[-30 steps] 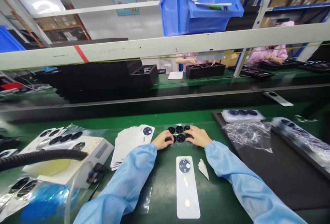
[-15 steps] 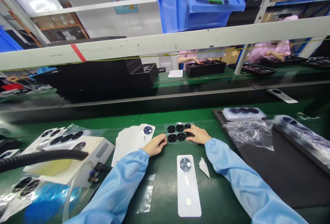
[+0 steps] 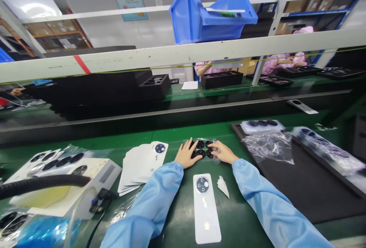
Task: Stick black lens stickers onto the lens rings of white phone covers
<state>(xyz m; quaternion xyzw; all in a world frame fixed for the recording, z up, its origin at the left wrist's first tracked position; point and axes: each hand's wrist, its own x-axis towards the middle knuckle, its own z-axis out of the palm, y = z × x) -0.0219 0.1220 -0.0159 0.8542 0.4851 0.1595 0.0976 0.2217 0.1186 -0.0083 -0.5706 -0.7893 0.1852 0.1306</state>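
Observation:
A clear sheet of black round lens parts (image 3: 203, 148) lies on the green bench. My left hand (image 3: 187, 154) lies flat on the sheet's left side, fingers spread. At the sheet's right edge, the fingers of my right hand (image 3: 222, 152) are pinched on one of the black discs. In front of my hands lies a white phone back cover (image 3: 206, 210) with a round camera ring, and a small white scrap (image 3: 222, 186) sits to its right. A fanned stack of white covers (image 3: 141, 166) is to the left.
A white box unit (image 3: 71, 187) with a black hose (image 3: 42, 184) is at the left, with bagged parts on it. A black mat (image 3: 300, 187) with plastic-wrapped parts is at the right. Beyond the conveyor (image 3: 183, 111), people in pink sleeves work at black trays.
My left hand went from a curled pose left of the sheet to lying flat on it with fingers spread. The view shifted slightly right and down.

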